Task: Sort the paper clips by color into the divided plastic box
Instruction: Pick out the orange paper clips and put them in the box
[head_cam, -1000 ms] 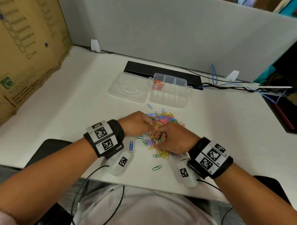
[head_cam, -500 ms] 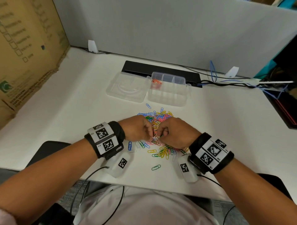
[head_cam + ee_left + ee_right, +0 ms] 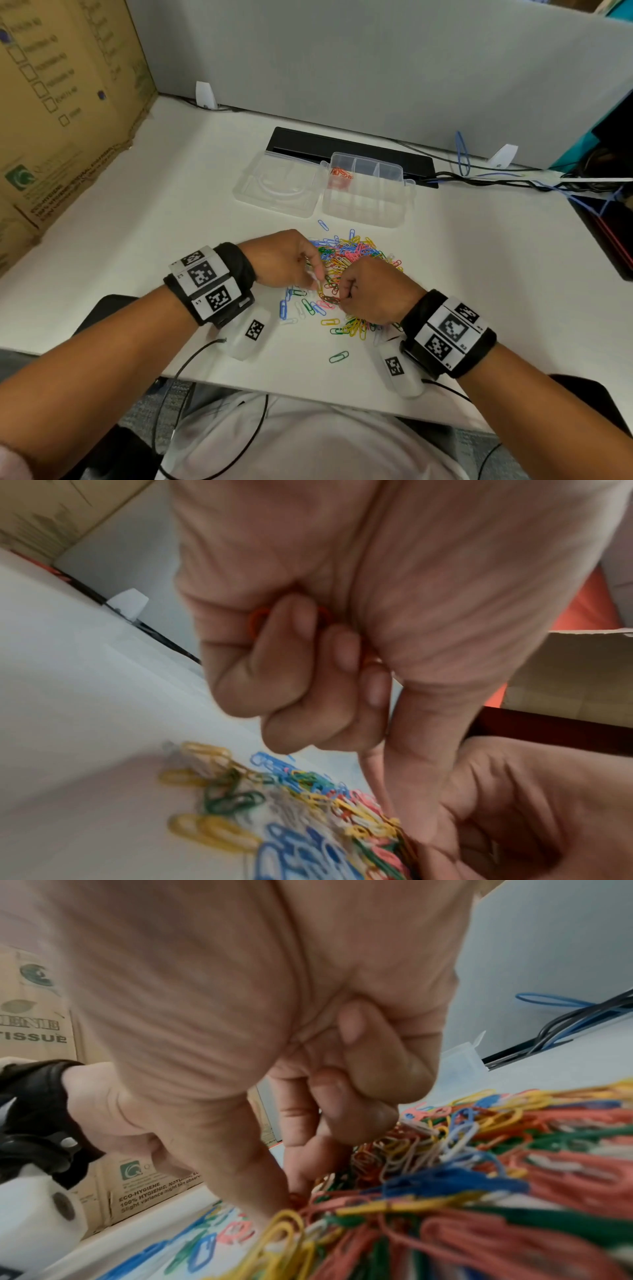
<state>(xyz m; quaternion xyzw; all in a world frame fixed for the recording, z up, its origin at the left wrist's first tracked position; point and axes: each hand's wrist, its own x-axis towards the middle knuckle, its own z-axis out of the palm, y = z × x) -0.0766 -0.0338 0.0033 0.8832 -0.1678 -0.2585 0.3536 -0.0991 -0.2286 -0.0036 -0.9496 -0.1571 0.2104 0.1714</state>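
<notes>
Black wristbands (image 3: 236, 270) with white square-coded tags wrap both wrists; white camera pods (image 3: 251, 330) trail thin black cables (image 3: 191, 356); white shirt (image 3: 308, 442).

Reading off the cardboard box (image 3: 37, 1031) at nine o'clock in the right wrist view: "TISSUE" sits in bold capitals, with cut-off letters "ENE" on the line above it. Lower on that box, beside a green square logo (image 3: 131, 1171), slanted print says "ECO-HYGIENE", then "100% HYGIENIC, NATURAL", then a line starting "Slight variance might be". In the head view the same box (image 3: 68, 102) at ten o'clock carries a column of checkboxes, the words beside them too blurred to read.
</notes>
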